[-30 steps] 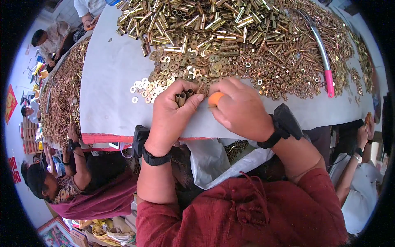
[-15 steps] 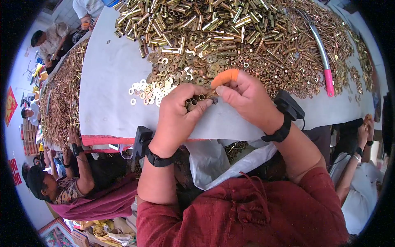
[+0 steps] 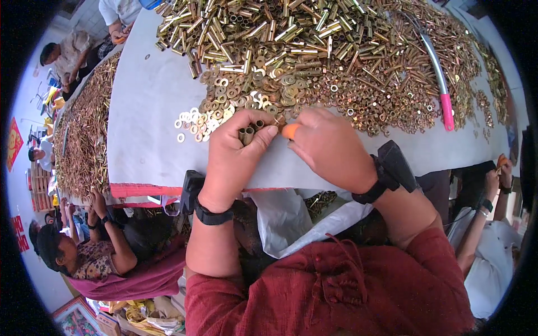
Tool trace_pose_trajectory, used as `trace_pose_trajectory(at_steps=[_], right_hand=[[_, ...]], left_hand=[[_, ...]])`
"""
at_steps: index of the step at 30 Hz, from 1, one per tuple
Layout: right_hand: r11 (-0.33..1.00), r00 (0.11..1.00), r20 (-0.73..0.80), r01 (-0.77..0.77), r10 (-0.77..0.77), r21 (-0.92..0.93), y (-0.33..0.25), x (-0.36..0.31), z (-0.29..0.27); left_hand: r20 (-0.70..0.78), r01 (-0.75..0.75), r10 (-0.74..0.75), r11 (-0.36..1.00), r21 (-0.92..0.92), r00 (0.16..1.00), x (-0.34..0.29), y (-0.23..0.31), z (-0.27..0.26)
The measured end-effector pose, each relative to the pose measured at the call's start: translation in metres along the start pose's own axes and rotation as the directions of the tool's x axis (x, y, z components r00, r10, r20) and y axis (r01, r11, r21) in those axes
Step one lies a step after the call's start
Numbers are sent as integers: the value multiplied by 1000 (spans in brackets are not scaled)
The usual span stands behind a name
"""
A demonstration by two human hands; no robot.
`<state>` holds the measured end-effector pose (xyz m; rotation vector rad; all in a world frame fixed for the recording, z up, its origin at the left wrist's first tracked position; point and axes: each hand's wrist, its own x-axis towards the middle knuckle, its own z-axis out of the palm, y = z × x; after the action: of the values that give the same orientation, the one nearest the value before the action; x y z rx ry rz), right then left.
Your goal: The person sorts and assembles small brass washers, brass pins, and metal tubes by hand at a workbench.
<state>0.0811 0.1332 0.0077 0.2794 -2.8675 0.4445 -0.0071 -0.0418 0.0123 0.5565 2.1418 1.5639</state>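
Several short brass-coloured metal tubes (image 3: 249, 134) lie bundled in my left hand (image 3: 228, 151), their open ends showing between the curled fingers and thumb. My right hand (image 3: 333, 143) meets the far ends of the bundle, its back turned up and slightly blurred. An orange cover (image 3: 290, 131) wraps one of its fingers. The right fingers are bent together, and what they pinch is hidden. Just beyond my hands are loose flat washers (image 3: 193, 123), a heap of small coppery nuts (image 3: 386, 109) and a large pile of similar tubes (image 3: 280, 28).
A curved metal tool with a pink handle (image 3: 448, 112) lies on the pile at right. The pale tabletop (image 3: 148, 151) has a red front edge (image 3: 145, 190). A white sheet (image 3: 286, 224) hangs below it. Co-workers (image 3: 84, 252) sit at the left and right.
My right hand has rolled over, bringing its back up and its covered finger down to the tube ends. My left hand has shifted slightly left with the tubes.
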Motion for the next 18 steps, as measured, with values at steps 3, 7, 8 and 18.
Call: trace_pose_trajectory(at_steps=[3, 7, 8, 18], right_hand=[[966, 988, -147, -1, 40, 258, 14, 2, 2], [558, 920, 175, -355, 351, 750, 15, 7, -9], [495, 923, 196, -347, 332, 797, 16, 5, -6], [693, 983, -25, -112, 184, 712, 22, 3, -7]], left_hand=[[27, -105, 105, 994, -11, 994, 0, -2, 2], [41, -219, 216, 971, 95, 976, -1, -5, 2], [57, -215, 210, 971, 105, 976, -1, -5, 3], [122, -246, 233, 963, 112, 965, 2, -1, 4]])
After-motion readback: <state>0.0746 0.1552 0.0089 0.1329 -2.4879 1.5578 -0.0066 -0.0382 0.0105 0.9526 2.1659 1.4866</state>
